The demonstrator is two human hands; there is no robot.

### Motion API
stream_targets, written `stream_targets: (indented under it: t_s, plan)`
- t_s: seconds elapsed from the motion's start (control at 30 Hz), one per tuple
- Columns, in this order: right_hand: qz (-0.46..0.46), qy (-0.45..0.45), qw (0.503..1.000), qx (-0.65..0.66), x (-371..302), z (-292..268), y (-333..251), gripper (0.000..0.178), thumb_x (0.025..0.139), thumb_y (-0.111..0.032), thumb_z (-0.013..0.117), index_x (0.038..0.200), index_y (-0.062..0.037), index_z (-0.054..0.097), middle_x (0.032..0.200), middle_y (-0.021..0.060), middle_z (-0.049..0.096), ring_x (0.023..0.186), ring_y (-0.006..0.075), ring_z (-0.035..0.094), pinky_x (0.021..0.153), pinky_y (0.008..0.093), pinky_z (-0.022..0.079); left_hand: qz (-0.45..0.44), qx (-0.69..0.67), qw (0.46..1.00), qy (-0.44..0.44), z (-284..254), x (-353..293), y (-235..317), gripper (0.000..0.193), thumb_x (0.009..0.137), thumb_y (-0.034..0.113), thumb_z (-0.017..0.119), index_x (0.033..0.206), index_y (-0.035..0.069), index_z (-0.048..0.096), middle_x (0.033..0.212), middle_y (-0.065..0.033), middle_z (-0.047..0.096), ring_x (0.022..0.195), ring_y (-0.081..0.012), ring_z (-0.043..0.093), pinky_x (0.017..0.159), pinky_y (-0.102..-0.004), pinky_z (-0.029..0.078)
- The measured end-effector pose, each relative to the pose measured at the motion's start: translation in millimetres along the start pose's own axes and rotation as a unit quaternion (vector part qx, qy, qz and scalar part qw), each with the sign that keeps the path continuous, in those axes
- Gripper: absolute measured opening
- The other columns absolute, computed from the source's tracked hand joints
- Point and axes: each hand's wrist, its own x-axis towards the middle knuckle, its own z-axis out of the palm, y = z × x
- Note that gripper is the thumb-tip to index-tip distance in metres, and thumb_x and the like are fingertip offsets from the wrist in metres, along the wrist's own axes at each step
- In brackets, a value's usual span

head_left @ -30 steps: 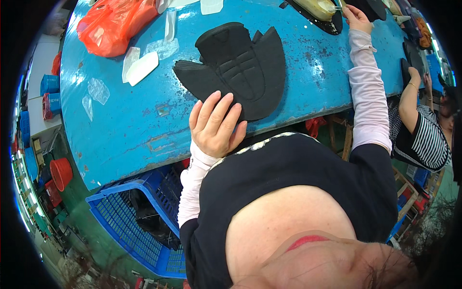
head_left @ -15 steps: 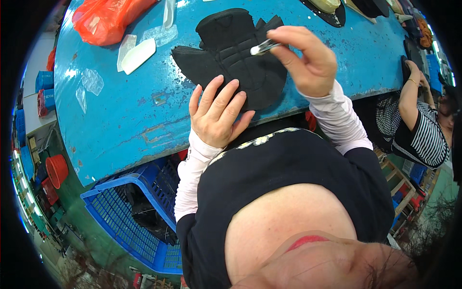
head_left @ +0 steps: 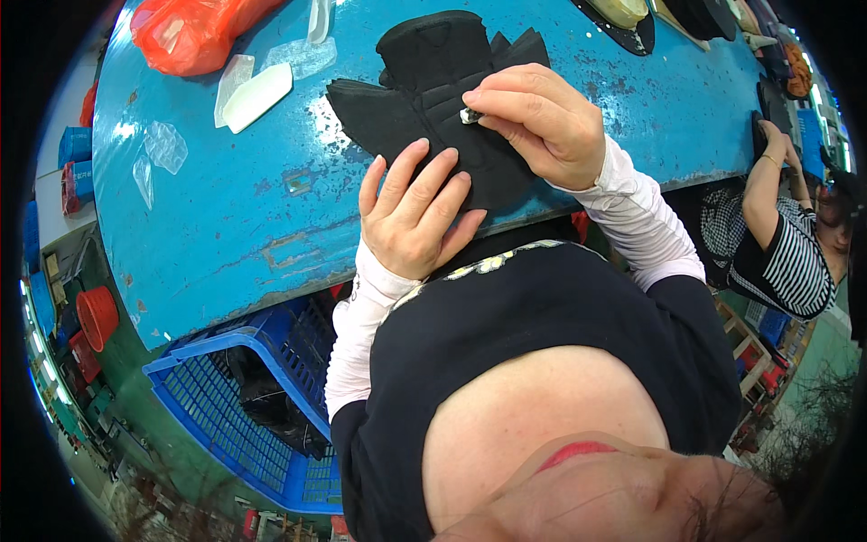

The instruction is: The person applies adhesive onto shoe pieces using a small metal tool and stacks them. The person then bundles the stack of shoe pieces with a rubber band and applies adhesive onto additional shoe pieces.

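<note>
A fanned stack of black fabric pieces (head_left: 432, 54), with stitched or ridged lines across its middle, lies at the table's near edge. My left hand (head_left: 411, 217) rests flat on its lower left part, fingers spread. My right hand (head_left: 546, 126) is closed in a pinch over the middle of the stack. Between thumb and fingers it holds a small silvery tool with a white tip (head_left: 469, 116), mostly covered by the fingers. The tip is at or just above the black fabric; I cannot tell whether it touches.
On the blue table (head_left: 244, 208) lie a red plastic bag (head_left: 194, 36), a white flat piece (head_left: 259, 98) and clear plastic scraps (head_left: 166, 147). A blue crate (head_left: 226, 415) stands below the table edge. At the right, another person (head_left: 795, 244) sits handling dark pieces.
My right hand has moved down and left, bringing the white-tipped tool close to the fabric. The left hand stays on the stack. The view has shifted slightly.
</note>
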Motion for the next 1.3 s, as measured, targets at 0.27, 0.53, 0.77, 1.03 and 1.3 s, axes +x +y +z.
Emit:
stream_targets:
  t_s: [0.27, 0.53, 0.77, 1.03, 1.3]
  plan:
    - [-0.018, 0.029, 0.999, -0.030, 18.0, 8.2, 11.5, 0.030, 0.080, 0.001, 0.078, 0.109, -0.0050, 0.072, 0.102, 0.0095, 0.072, 0.095, 0.0282, 0.069, 0.082, 0.0361, 0.056, -0.003, -0.013, 1.000, -0.008, -1.3, 0.4, 0.1, 0.033, 0.081, 0.032, 0.080, 0.106, 0.012, 0.075, 0.124, -0.0071, 0.071, 0.125, -0.0311, 0.061, 0.115, -0.0471, 0.031]
    - [-0.060, 0.054, 0.995, -0.052, 28.7, 10.8, 28.1, 0.030, 0.080, 0.001, 0.078, 0.109, -0.0038, 0.072, 0.102, 0.0090, 0.072, 0.094, 0.0286, 0.069, 0.083, 0.0365, 0.056, -0.010, -0.015, 1.000, -0.005, -0.1, -0.7, 0.7, 0.033, 0.080, 0.034, 0.081, 0.104, 0.013, 0.074, 0.126, -0.0038, 0.069, 0.127, -0.0282, 0.060, 0.116, -0.0475, 0.029]
    - [-0.048, -0.006, 0.998, -0.031, 14.6, 7.5, 14.3, 0.032, 0.078, 0.003, 0.077, 0.108, -0.0046, 0.072, 0.102, 0.0117, 0.072, 0.095, 0.0320, 0.069, 0.084, 0.0392, 0.056, -0.012, -0.019, 1.000, 0.010, 0.1, 1.0, 1.0, 0.032, 0.080, 0.037, 0.081, 0.100, 0.012, 0.075, 0.122, -0.0034, 0.071, 0.124, -0.0289, 0.061, 0.114, -0.0467, 0.031]
    - [0.105, 0.130, 0.974, 0.150, -10.5, -26.4, -21.3, 0.026, 0.087, 0.007, 0.074, 0.112, 0.0021, 0.069, 0.107, 0.0119, 0.072, 0.097, 0.0206, 0.069, 0.086, 0.0299, 0.055, 0.026, 0.013, 0.999, -0.020, -26.8, 28.8, 10.4, 0.020, 0.082, 0.015, 0.077, 0.100, 0.009, 0.074, 0.108, -0.0019, 0.074, 0.097, -0.0196, 0.067, 0.080, -0.0356, 0.046]
    - [0.172, 0.230, 0.902, 0.322, -17.0, -39.9, 11.9, 0.028, 0.098, 0.001, 0.064, 0.126, 0.0034, 0.061, 0.115, 0.0136, 0.071, 0.107, 0.0166, 0.068, 0.096, 0.0273, 0.053, -0.021, 0.129, 0.959, 0.252, -50.0, -29.9, -19.4, 0.032, 0.081, -0.016, 0.061, 0.109, -0.003, 0.069, 0.113, -0.0197, 0.072, 0.109, -0.0413, 0.069, 0.093, -0.0479, 0.060]
